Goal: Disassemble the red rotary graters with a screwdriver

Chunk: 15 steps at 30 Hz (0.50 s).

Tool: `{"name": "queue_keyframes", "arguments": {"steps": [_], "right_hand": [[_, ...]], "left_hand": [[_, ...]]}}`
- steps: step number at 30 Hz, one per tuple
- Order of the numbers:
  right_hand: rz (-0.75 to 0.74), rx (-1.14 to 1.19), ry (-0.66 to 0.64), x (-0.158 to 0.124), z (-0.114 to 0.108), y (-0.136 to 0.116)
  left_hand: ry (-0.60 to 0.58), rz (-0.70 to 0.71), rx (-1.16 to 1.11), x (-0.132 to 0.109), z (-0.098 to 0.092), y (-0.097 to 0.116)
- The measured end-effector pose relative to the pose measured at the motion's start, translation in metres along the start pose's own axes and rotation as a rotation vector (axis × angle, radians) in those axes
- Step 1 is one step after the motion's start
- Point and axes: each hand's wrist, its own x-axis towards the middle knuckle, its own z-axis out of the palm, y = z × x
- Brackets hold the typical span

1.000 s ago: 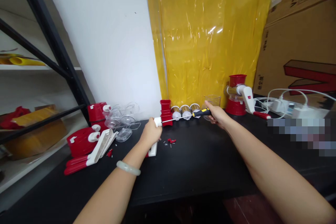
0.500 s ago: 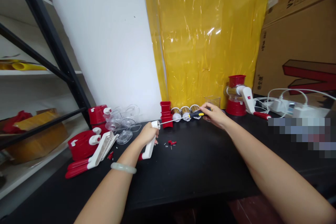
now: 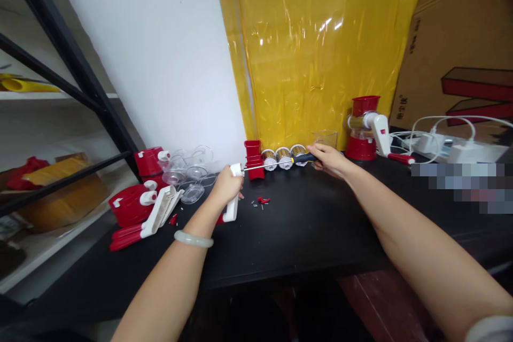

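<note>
My left hand (image 3: 227, 186) is wrapped round a white crank handle (image 3: 231, 210) with a red grip, held just above the black table. In my right hand (image 3: 326, 159) is a screwdriver (image 3: 303, 158) with a dark and yellow handle. Its long shaft points left, and the tip meets the upper end of the crank handle; whether it sits on a screw is too small to see. Below lie small red parts (image 3: 263, 200) and several tiny screws (image 3: 254, 203). Behind the shaft stand a red feed chute (image 3: 254, 160) and metal grater drums (image 3: 284, 158).
Red grinder bases (image 3: 130, 206), spare crank handles (image 3: 156, 216) and clear plastic parts (image 3: 193, 192) crowd the left side. An assembled rotary grater (image 3: 363, 128) stands at the back right beside a power strip (image 3: 460, 150) with white cables. A black rack (image 3: 80, 80) borders the left.
The view has tipped down slightly, so things appear higher or shifted. The screwdriver's handle has turned in my right hand, with its tip still at the crank handle.
</note>
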Motion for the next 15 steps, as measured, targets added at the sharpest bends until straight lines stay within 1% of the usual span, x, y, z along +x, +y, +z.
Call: {"name": "queue_keyframes", "arguments": {"steps": [3, 6, 8, 9, 11, 12, 13, 15], "right_hand": [[-0.098, -0.072, -0.017, -0.004, 0.003, -0.002], [-0.152, -0.088, -0.027, -0.006, 0.008, -0.002], [-0.159, -0.046, 0.023, -0.005, 0.011, 0.0], [-0.139, -0.023, 0.06, -0.004, 0.012, 0.0], [-0.075, -0.045, 0.109, -0.002, 0.01, 0.001], [-0.056, -0.11, 0.123, -0.002, 0.009, 0.0], [-0.064, -0.201, 0.142, -0.002, 0.008, -0.002], [-0.174, -0.384, 0.214, -0.005, 0.007, -0.008]], "left_hand": [[-0.012, -0.014, -0.041, 0.002, -0.007, 0.002], [-0.015, -0.027, -0.069, 0.002, -0.01, 0.003], [-0.019, -0.026, -0.061, 0.003, -0.009, 0.001], [-0.01, -0.017, -0.056, 0.004, -0.008, 0.0], [0.034, 0.033, -0.031, 0.005, -0.004, -0.002], [0.071, 0.072, -0.011, 0.005, -0.002, -0.003], [0.115, 0.115, 0.012, 0.005, -0.001, -0.003], [0.206, 0.198, 0.05, 0.004, 0.001, -0.004]]}}
